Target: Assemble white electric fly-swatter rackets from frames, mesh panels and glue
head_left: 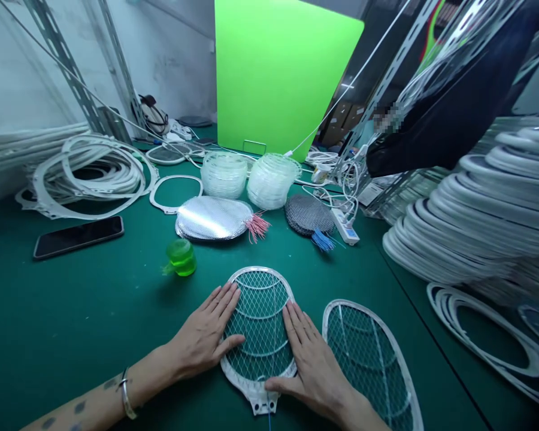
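Hands: our left hand (202, 335) and right hand (312, 365) lie open, fingers spread, gripping nothing — even pressure keeps things level.
Frame: white mesh racket frame (258, 335) sits flat under both, on the green surface (72, 311) — second frame (368, 365) just beside.

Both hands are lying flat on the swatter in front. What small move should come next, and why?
Probably slide both hands toward the far arc of the white swatter frame. The left hand and right hand lie flat on the mesh at its sides and lower half, but no hand covers the far arc, so that part likely needs pressing.
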Action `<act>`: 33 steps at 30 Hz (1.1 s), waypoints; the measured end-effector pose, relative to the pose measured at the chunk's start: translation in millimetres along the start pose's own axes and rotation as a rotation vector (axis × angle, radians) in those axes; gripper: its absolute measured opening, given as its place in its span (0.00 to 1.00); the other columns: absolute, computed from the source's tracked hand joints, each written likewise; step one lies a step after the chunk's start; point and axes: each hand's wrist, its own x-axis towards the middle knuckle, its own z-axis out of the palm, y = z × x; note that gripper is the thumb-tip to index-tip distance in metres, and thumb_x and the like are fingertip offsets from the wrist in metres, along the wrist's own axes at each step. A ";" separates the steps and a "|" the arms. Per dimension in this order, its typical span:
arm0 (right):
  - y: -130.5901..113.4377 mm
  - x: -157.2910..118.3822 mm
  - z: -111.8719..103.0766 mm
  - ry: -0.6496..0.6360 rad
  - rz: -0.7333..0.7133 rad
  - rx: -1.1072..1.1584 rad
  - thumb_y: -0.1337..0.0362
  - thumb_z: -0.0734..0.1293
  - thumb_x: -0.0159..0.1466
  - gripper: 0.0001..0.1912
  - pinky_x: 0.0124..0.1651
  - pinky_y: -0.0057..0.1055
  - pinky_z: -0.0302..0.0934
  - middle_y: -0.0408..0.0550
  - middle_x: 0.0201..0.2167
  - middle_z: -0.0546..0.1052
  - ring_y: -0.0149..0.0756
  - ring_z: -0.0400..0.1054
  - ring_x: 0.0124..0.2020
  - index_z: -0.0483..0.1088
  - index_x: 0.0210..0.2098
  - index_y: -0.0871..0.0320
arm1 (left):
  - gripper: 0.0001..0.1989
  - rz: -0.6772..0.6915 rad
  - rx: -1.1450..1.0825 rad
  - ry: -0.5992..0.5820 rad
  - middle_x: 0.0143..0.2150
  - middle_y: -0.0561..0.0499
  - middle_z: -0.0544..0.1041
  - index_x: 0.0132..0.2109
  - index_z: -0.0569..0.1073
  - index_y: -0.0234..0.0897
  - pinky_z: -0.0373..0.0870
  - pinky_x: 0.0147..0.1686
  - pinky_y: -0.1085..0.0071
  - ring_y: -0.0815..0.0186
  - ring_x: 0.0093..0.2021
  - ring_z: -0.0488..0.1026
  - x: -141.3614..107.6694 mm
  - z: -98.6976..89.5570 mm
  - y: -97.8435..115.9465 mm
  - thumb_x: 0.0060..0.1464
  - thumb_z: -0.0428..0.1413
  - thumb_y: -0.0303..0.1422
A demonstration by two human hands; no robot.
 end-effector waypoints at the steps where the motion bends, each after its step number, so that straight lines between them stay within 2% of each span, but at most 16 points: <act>1: -0.5 -2.6 -1.1 0.000 0.015 0.013 0.33 0.61 0.57 0.58 0.70 0.52 0.35 0.51 0.72 0.31 0.53 0.27 0.71 0.32 0.71 0.60 | 0.42 0.021 0.001 -0.006 0.73 0.39 0.46 0.72 0.38 0.33 0.51 0.67 0.55 0.52 0.72 0.46 1.9 0.1 0.1 0.63 0.45 0.52; 5: 3.0 -10.8 -1.1 -0.010 0.100 0.028 0.32 0.62 0.55 0.59 0.70 0.54 0.37 0.53 0.72 0.34 0.56 0.30 0.71 0.36 0.71 0.60 | 0.41 0.077 -0.019 -0.029 0.73 0.39 0.45 0.72 0.37 0.33 0.52 0.66 0.55 0.52 0.72 0.46 15.8 -1.4 2.6 0.64 0.45 0.51; 9: 3.0 -10.5 3.2 0.034 0.139 0.047 0.32 0.63 0.55 0.61 0.70 0.52 0.38 0.54 0.72 0.31 0.55 0.27 0.71 0.33 0.71 0.61 | 0.41 0.103 -0.037 -0.032 0.73 0.39 0.44 0.72 0.37 0.34 0.49 0.67 0.54 0.53 0.72 0.45 25.6 0.8 2.7 0.64 0.45 0.50; 11: -0.7 -11.0 2.8 0.046 0.108 0.070 0.34 0.63 0.56 0.58 0.70 0.54 0.35 0.52 0.72 0.30 0.53 0.25 0.71 0.32 0.71 0.57 | 0.40 0.110 -0.034 -0.024 0.73 0.40 0.45 0.72 0.38 0.35 0.48 0.68 0.54 0.53 0.72 0.45 26.1 1.5 1.0 0.64 0.45 0.51; 13: -2.9 -16.7 -0.4 0.092 0.058 0.101 0.36 0.61 0.60 0.52 0.68 0.60 0.27 0.48 0.72 0.32 0.52 0.24 0.71 0.31 0.71 0.50 | 0.40 0.124 -0.026 -0.019 0.73 0.41 0.46 0.72 0.38 0.36 0.48 0.68 0.53 0.54 0.72 0.46 25.1 -0.3 -1.5 0.64 0.46 0.51; 15: 2.7 -31.1 -3.6 0.245 0.085 0.147 0.41 0.57 0.66 0.43 0.66 0.65 0.20 0.45 0.73 0.36 0.51 0.24 0.72 0.33 0.71 0.45 | 0.39 0.141 -0.025 -0.025 0.73 0.43 0.47 0.72 0.38 0.38 0.47 0.68 0.52 0.54 0.71 0.48 24.3 -5.7 -3.3 0.64 0.46 0.50; 17: 20.5 -54.8 -2.0 0.490 0.269 0.212 0.43 0.54 0.68 0.37 0.66 0.65 0.20 0.45 0.73 0.42 0.50 0.27 0.72 0.38 0.71 0.46 | 0.38 0.129 -0.042 -0.015 0.73 0.45 0.49 0.72 0.40 0.40 0.48 0.67 0.48 0.54 0.71 0.49 25.4 -14.7 -1.7 0.64 0.47 0.49; 18: 33.8 -69.1 1.9 0.615 0.409 0.253 0.42 0.53 0.68 0.37 0.68 0.64 0.24 0.47 0.72 0.45 0.51 0.29 0.72 0.43 0.71 0.49 | 0.37 0.108 -0.059 0.009 0.72 0.46 0.50 0.72 0.43 0.41 0.49 0.67 0.46 0.53 0.71 0.49 27.5 -20.0 1.3 0.64 0.48 0.49; 20: 64.6 -98.3 17.2 0.782 0.705 0.330 0.36 0.54 0.63 0.43 0.68 0.62 0.32 0.54 0.71 0.51 0.56 0.36 0.71 0.52 0.69 0.56 | 0.32 0.056 -0.119 0.073 0.71 0.47 0.56 0.69 0.54 0.42 0.54 0.65 0.46 0.52 0.70 0.52 35.9 -29.9 13.5 0.64 0.49 0.47; 22: 91.6 -121.9 39.4 0.793 0.981 0.447 0.30 0.59 0.55 0.53 0.66 0.66 0.39 0.64 0.69 0.54 0.68 0.37 0.70 0.59 0.65 0.63 | 0.23 0.046 -0.212 0.091 0.65 0.48 0.67 0.63 0.66 0.43 0.60 0.63 0.48 0.54 0.67 0.59 51.1 -35.3 34.8 0.65 0.49 0.44; 23: 101.0 -129.7 50.8 0.770 1.061 0.486 0.29 0.61 0.51 0.54 0.65 0.69 0.40 0.65 0.68 0.54 0.71 0.37 0.69 0.62 0.63 0.64 | 0.20 0.070 -0.259 0.069 0.62 0.50 0.71 0.60 0.70 0.44 0.62 0.62 0.49 0.56 0.65 0.63 60.9 -35.1 48.5 0.66 0.48 0.42; 25: 109.2 -136.5 68.7 0.774 1.063 0.496 0.30 0.61 0.52 0.50 0.65 0.69 0.38 0.63 0.68 0.57 0.69 0.35 0.70 0.67 0.60 0.61 | 0.18 0.169 -0.312 0.010 0.59 0.51 0.75 0.57 0.72 0.44 0.60 0.63 0.47 0.56 0.63 0.65 82.7 -28.0 79.3 0.66 0.47 0.40; 26: 108.8 -136.5 73.2 0.790 1.041 0.492 0.31 0.61 0.53 0.46 0.66 0.68 0.37 0.60 0.67 0.58 0.67 0.33 0.70 0.70 0.57 0.59 | 0.19 0.236 -0.305 -0.019 0.61 0.49 0.72 0.59 0.71 0.42 0.58 0.64 0.44 0.54 0.65 0.63 93.7 -21.7 94.8 0.67 0.47 0.39; 28: 102.0 -133.7 71.1 0.836 1.041 0.548 0.32 0.62 0.54 0.41 0.65 0.66 0.45 0.56 0.66 0.62 0.66 0.34 0.70 0.73 0.52 0.57 | 0.20 0.339 -0.259 -0.062 0.63 0.43 0.70 0.59 0.70 0.35 0.54 0.65 0.41 0.51 0.66 0.60 113.0 -6.7 121.7 0.67 0.46 0.39; 31: 82.9 -131.8 44.2 0.933 1.032 0.913 0.35 0.67 0.52 0.42 0.55 0.55 0.67 0.57 0.61 0.68 0.65 0.56 0.64 0.69 0.56 0.59 | 0.17 0.404 -0.224 -0.101 0.59 0.42 0.74 0.53 0.75 0.33 0.49 0.67 0.42 0.52 0.66 0.61 129.9 6.2 143.6 0.67 0.47 0.36; 33: 63.3 -132.3 19.0 1.019 0.870 1.125 0.38 0.69 0.53 0.46 0.51 0.44 0.72 0.57 0.58 0.72 0.58 0.67 0.58 0.63 0.62 0.61 | 0.17 0.348 -0.298 -0.081 0.58 0.45 0.75 0.51 0.75 0.37 0.49 0.67 0.42 0.54 0.66 0.61 130.7 -0.8 145.1 0.68 0.45 0.37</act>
